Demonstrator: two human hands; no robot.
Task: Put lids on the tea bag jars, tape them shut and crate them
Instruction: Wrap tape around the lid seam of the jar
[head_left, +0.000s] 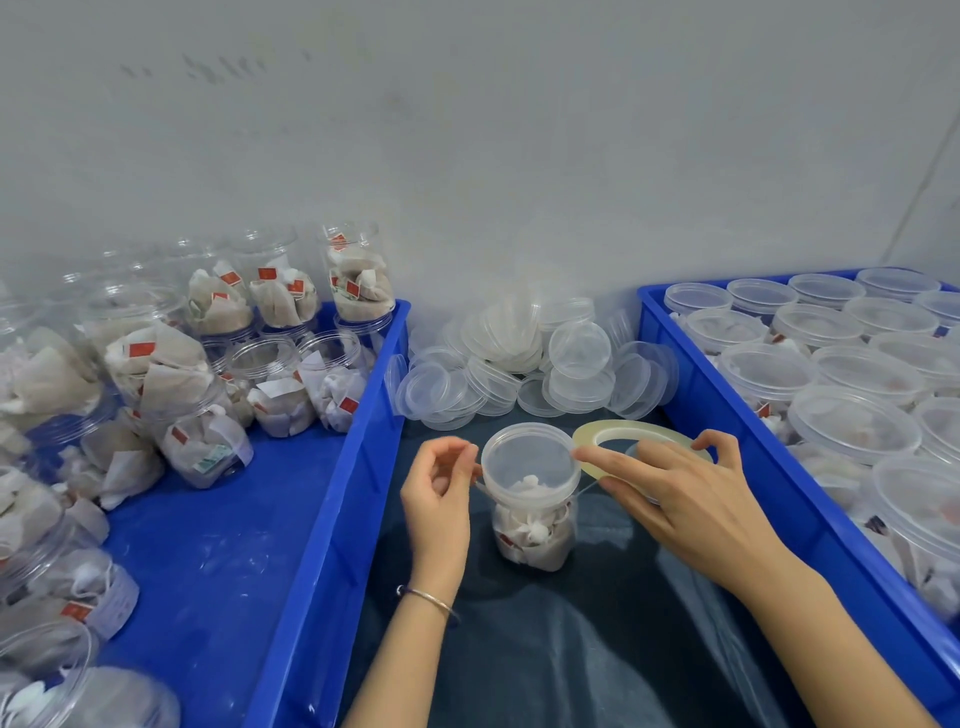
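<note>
1. A clear jar (532, 512) w/ tea bags is seen upright on the dark cloth surface (597, 649), centre, btwn the two blue crates. A clear lid (530, 462) is seated on it.
2. Left hand (441, 488): fingers curled, thumb and forefinger pinched at the lid's left edge. A thin strand of clear tape appears to be held there; not fully resolvable (motion blur).
3. Right hand (680, 488): a tape roll (644, 441) is gripped, fingers curled over its far rim, thumb extended toward the lid's right edge. Roll is held tilted, just beside the lid, right side.
4. A thin tape line is seen running along the near side of the lid rim, btwn the two hands.
5. Left crate (332, 519): open, unlidded jars of tea bags, some stacked, some lying over.
6. Right crate (727, 415): lidded jars, packed upright in rows.
7. Loose lid pile (530, 358) is noted behind the jar, against the wall, btwn the crates.
8. A bracelet (431, 600) is seen on the left wrist.
</note>
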